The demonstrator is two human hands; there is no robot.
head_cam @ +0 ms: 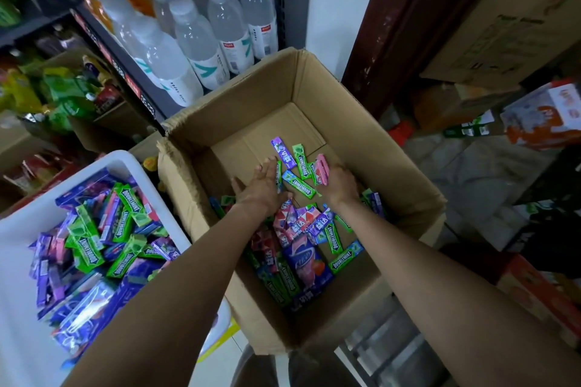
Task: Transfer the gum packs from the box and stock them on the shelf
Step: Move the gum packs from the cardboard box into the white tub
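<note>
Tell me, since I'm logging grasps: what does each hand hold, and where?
The right hand grips flat pink gum packs at their near ends. The left hand lies open, holding nothing.

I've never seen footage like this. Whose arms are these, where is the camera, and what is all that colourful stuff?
No machine here: a person wears a camera on the head, looking down at their own arms. Both reach into a cardboard box with loose gum packs on its bottom. The right hand grips a pink pack; the left hand lies flat and open on the packs. At the left, a white bin holds more gum. Behind stand water bottles on a shelf.
</note>
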